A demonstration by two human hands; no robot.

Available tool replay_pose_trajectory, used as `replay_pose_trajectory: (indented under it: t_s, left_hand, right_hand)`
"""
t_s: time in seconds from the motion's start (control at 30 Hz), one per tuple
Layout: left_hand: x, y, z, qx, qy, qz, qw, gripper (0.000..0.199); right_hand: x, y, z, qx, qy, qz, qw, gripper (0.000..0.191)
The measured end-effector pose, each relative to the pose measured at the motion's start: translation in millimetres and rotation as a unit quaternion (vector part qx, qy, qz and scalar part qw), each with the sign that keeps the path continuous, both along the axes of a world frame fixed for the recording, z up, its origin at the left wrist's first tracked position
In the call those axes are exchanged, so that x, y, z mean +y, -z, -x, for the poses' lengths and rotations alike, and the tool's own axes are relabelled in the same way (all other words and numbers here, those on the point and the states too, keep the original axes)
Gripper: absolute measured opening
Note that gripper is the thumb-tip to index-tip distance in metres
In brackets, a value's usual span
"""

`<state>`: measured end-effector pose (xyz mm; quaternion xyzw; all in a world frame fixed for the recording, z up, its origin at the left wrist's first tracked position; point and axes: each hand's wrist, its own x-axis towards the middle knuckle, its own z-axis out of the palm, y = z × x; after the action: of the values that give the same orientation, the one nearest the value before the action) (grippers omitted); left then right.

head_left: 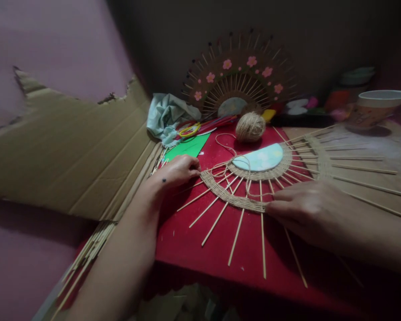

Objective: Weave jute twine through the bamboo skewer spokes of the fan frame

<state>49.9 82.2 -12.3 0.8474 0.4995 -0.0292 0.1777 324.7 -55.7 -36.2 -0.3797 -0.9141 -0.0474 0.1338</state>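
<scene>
Tan twine, woven over thin sticks, makes the outer band (232, 197) between my hands. It curves across the fan-shaped frame lying flat on the red-covered desk (187, 240), with bare stick ends jutting from it toward me and the rest of the arc running beyond my right wrist onto the paler surface. Nearer the centre sits a pale blue half-round piece (262, 158), edged by its own woven strip. My left hand (183, 168) is curled, thumb and fingers drawn together, and seems to pinch the outer band's left end. My right hand (304, 200) has its fingers closed on the same band farther along, though its grip underneath is hidden from me. A loose strand (260, 195) runs to my right fingers, and slack loops lie near the ball of twine (250, 126). I judge the step to be building or evening out that outer band, row by row. The next move would call for steadying the sticks, keeping them evenly spread, and drawing the slack through without tangling the loops.
</scene>
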Motion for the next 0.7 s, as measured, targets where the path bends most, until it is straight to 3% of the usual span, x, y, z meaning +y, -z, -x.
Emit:
replay_pose_trajectory:
  t_s: [0.1,0.23,0.37,0.43,0.53,0.6,0.7]
  left_hand:
    - [-1,0.1,-1,-0.011,-0.008,0.012,1.0,0.016]
    - [-5,-4.2,-3,-0.028,-0.02,0.029,0.999,0.015]
    - [-14,-8.6,-9,-0.1,-0.018,-0.031,0.994,0.013]
    - [-23,-8.7,-17,-0.187,0.021,-0.021,0.982,0.012]
    - [-40,-6.0,-33,-0.265,0.145,0.05,0.952,0.006]
    - [-49,-3.2,-44,-0.253,0.219,0.06,0.94,0.004]
    - [-56,0.9,-55,-0.212,0.259,0.044,0.941,0.005]
  right_hand:
    - [1,-0.5,0,-0.027,-0.011,0.033,0.999,0.026]
    - [2,0.8,-1,0.002,-0.018,0.017,1.0,0.028]
    - [3,-0.2,-2,0.014,-0.018,0.008,1.0,0.027]
    - [3,-1.8,-2,0.011,-0.015,0.016,1.0,0.027]
    - [4,-3.4,-3,0.015,-0.005,0.034,0.999,0.027]
    - [5,-3.6,-3,0.023,0.0,0.043,0.999,0.026]
    - [4,-3.0,-4,0.038,-0.005,0.066,0.997,0.024]
